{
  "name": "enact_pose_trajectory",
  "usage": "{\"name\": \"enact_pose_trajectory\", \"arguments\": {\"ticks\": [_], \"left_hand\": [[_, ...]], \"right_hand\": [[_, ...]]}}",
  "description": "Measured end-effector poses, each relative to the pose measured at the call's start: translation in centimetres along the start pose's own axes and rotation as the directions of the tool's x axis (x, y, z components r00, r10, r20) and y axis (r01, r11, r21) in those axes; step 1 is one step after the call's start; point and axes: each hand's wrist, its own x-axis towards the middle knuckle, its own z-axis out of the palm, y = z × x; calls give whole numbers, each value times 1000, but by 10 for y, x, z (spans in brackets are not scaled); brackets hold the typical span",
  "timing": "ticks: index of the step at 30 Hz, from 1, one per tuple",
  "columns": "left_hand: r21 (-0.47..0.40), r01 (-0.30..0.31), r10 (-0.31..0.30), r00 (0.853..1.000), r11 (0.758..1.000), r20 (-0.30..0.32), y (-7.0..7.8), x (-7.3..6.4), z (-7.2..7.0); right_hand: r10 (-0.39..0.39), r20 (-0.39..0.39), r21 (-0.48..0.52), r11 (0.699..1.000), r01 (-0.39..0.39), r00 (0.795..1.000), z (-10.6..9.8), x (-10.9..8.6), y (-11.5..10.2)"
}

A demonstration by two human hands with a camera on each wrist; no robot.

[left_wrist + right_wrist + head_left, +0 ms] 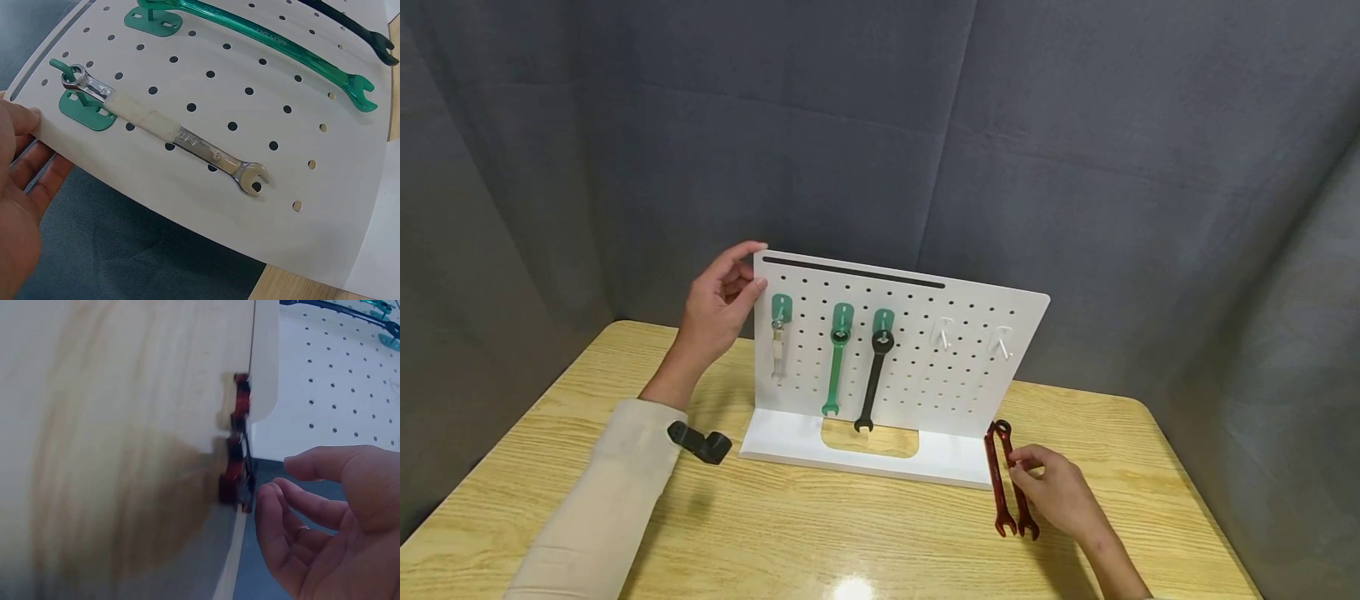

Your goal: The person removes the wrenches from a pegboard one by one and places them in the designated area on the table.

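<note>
My left hand grips the upper left edge of a white pegboard, thumb on the front face. Just beside it a silver combination wrench, its shank wrapped in pale tape, hangs by its ring end from a green hook. A green wrench and a black wrench hang from two more green hooks. Two red wrenches, one left and one right, lie side by side on the table. Over the right one hovers my right hand, fingers loosely bent, a gap showing between thumb and fingertips.
Two white hooks, one near the middle right and one farther right, stick out bare from the board. The board stands on a white base on the wooden table. Grey curtains surround the table.
</note>
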Motion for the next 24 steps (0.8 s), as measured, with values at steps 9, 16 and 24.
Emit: {"name": "enact_pose_trajectory", "arguments": {"ticks": [9, 16, 24], "left_hand": [[-6, 4, -4, 1000, 1000, -3, -1, 0, 0], [-7, 5, -5, 1000, 1000, -6, -4, 0, 0], [-14, 4, -4, 1000, 1000, -6, -1, 0, 1]], "right_hand": [[-71, -56, 79, 994, 76, 996, 8, 4, -21], [-151, -42, 159, 975, 156, 988, 22, 10, -35], [-255, -82, 269, 925, 268, 963, 42, 18, -50]]}}
